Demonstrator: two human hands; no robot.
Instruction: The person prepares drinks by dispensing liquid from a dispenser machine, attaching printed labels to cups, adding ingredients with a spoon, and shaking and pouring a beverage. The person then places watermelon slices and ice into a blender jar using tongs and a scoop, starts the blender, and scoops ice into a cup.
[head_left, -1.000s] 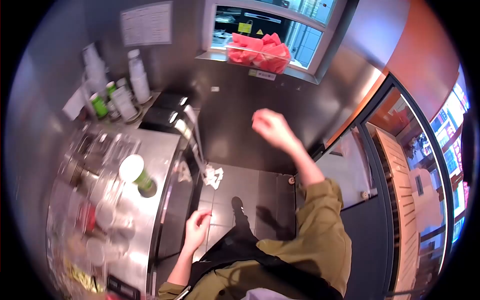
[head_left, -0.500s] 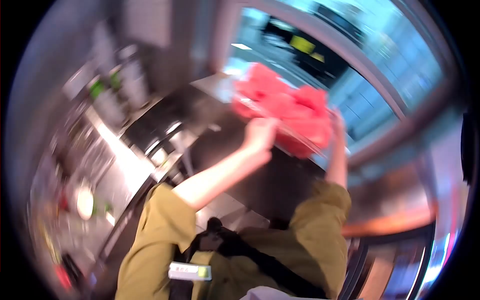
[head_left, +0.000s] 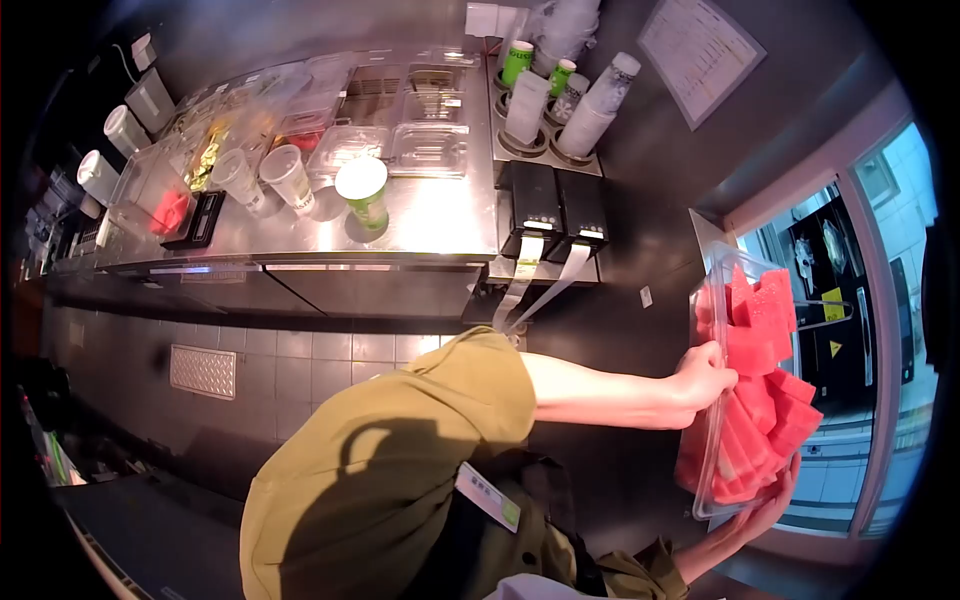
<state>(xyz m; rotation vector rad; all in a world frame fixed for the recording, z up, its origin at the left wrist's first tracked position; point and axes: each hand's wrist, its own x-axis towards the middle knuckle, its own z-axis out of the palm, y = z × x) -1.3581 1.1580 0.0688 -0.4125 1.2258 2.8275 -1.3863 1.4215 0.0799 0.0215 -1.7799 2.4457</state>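
Well, clear tub [head_left: 712, 455]: held at the window [head_left: 866, 215] between two hands, heaped with red fruit pieces [head_left: 765, 405] above its rim; whether its base touches the sill cannot be told.
Left hand [head_left: 703, 383]: fingers closed over the near long rim, about midway along, a hold that probably steadies the side facing the body.
Right hand [head_left: 775, 502]: curled round the outside of the tub's lower corner in the view, gripping it there, fingers partly hidden; the spread between the hands likely shares the load and keeps the heap from sliding.
Steel counter [head_left: 430, 222]: a green-and-white cup [head_left: 368, 205] stands upright near the front edge with two clear cups beside it, presumably for easy reach.
Black label machines [head_left: 532, 195]: side by side past the counter's end, paper strips [head_left: 525, 265] hanging down in front, seemingly so they feed out freely.
Cup stacks [head_left: 592, 122]: set in round holders behind the machines, which likely stop the tall columns toppling.
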